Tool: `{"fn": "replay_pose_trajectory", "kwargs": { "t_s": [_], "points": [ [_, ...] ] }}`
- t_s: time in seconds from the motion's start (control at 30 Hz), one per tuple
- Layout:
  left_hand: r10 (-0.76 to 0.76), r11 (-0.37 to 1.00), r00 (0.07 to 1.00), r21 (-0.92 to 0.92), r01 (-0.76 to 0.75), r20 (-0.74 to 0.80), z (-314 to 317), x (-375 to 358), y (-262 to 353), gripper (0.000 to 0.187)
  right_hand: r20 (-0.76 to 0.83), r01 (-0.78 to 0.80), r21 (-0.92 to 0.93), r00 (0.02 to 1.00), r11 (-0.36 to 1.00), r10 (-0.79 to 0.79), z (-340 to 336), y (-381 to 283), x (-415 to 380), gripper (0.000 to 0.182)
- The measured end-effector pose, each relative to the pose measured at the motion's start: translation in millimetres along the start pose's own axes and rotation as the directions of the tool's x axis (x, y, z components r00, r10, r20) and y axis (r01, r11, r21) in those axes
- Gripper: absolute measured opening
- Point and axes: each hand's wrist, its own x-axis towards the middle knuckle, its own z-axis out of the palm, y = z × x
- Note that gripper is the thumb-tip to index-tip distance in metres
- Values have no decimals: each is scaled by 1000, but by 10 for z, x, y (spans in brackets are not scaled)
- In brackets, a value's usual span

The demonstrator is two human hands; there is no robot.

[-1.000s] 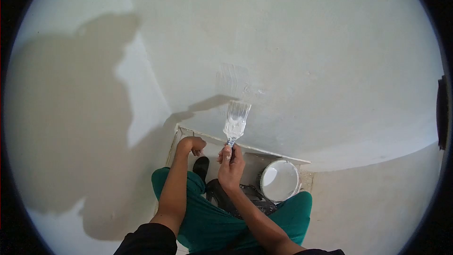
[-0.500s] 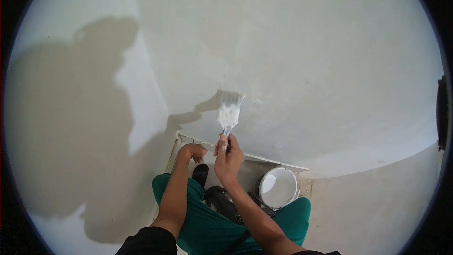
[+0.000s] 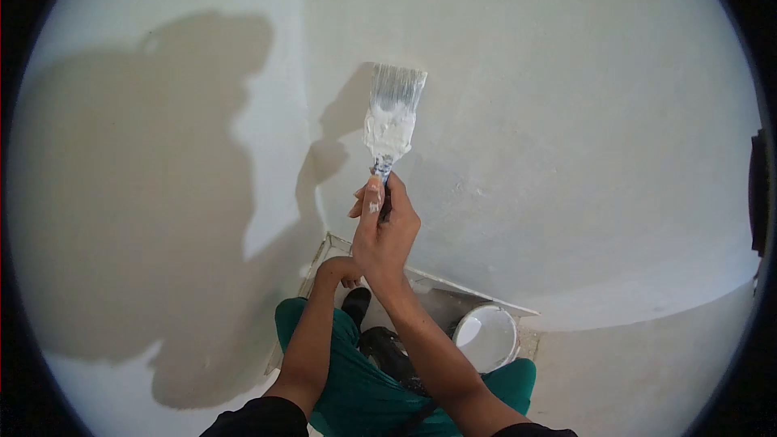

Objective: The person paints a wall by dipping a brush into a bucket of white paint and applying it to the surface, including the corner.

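Observation:
A paintbrush (image 3: pixel 394 97) with white-coated bristles and ferrule points up against the wall, its bristle tips at the wall surface. My right hand (image 3: pixel 387 231) is closed round its handle, and white paint marks the thumb. My left hand (image 3: pixel 341 272) hangs lower, near my knee, with the wrist bent and the fingers curled in; I see nothing in it. The right wrist covers part of that hand. A round white bucket (image 3: pixel 508 340) with white paint inside stands low on the right, beside my leg.
Pale walls (image 3: pixel 526 113) meet in a corner (image 3: pixel 306 113) ahead. A light-edged ledge or board (image 3: pixel 477 292) runs along the wall's foot. My green trousers (image 3: pixel 348 380) and a dark shoe (image 3: pixel 356 304) are below. My shadow (image 3: pixel 162 194) falls on the left wall.
My right hand has raised the paintbrush up the wall, and the brush now looks larger and clearer. My left hand stays low, partly covered by the right wrist.

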Motion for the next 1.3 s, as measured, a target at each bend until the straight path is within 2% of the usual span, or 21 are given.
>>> {"fn": "replay_pose_trajectory", "kwargs": {
  "t_s": [0.1, 0.2, 0.3, 0.4, 0.5, 0.6, 0.7, 0.8, 0.9, 1.0, 1.07, 1.1, 1.2, 1.3],
  "points": [
    [-7, 1000, 1000, -17, 7, -10, -8, -79, -69, 34, 12, -108, -18, 994, 994, 108, 105, 201, -58, 27],
    [-20, 999, 999, -37, 19, -33, -87, -146, -159, 33, 50, -317, -47, 947, 947, 319, 118, 465, -385, 27],
    [-28, 998, 998, -56, 25, -48, -142, -193, -230, 32, 40, -276, -38, 960, 960, 278, 123, 797, -791, 28],
    [-32, 997, 998, -69, 28, -62, -186, -247, -285, 31, 53, -283, -66, 957, 957, 286, 167, 708, -1005, 26],
    [-33, 996, 997, -82, 27, -73, -169, -263, -367, 30, 50, -1, -96, 999, 995, 6, 306, 567, -773, 24],
    [-32, 996, 997, -88, 25, -73, -89, -304, -403, 29, 95, -54, 53, 994, 997, 49, 454, 171, -288, 26],
    [-24, 996, 997, -92, 17, -74, -11, -331, -377, 28, 62, 57, 26, 996, 998, -58, 586, 102, 76, 25],
    [-18, 996, 996, -92, 11, -83, 7, -324, -349, 27, 21, 81, -129, 997, 988, -79, 629, 314, 138, 25],
    [-25, 995, 995, -98, 15, -95, -14, -337, -318, 26, 10, -36, -123, 999, 992, 38, 642, 400, -126, 25],
    [-23, 995, 993, -98, 12, -115, -44, -362, -271, 25, 79, -327, -159, 936, 932, 342, 557, 501, -465, 26],
    [-16, 996, 990, -91, 3, -142, -75, -376, -244, 24, 98, -318, -129, 938, 939, 331, 482, 490, -685, 29],
    [-10, 996, 986, -90, -5, -164, -88, -416, -219, 24, 109, -314, -116, 939, 942, 327, 458, 421, -703, 31],
    [34, 996, 961, -69, -55, -275, -127, -538, -114, 23, 68, -118, -106, 990, 987, 126, 386, 170, -555, 29],
    [190, 981, 820, 64, -186, -540, -109, -842, 71, 22, 56, -71, 15, 996, 997, 70, 319, -183, -188, 30]
  ]
}}
